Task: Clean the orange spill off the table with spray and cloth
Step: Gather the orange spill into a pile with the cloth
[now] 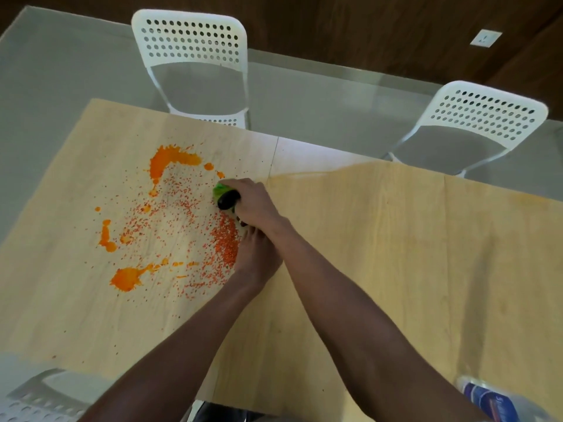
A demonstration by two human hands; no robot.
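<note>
Orange spill point(170, 220) splattered across table point(380, 239), green-nozzled spray bottle point(227, 197) above it

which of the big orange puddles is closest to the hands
The curved orange puddle at the spill's far end, just left of the right hand. The other two puddles sit near the spill's left edge.
</note>
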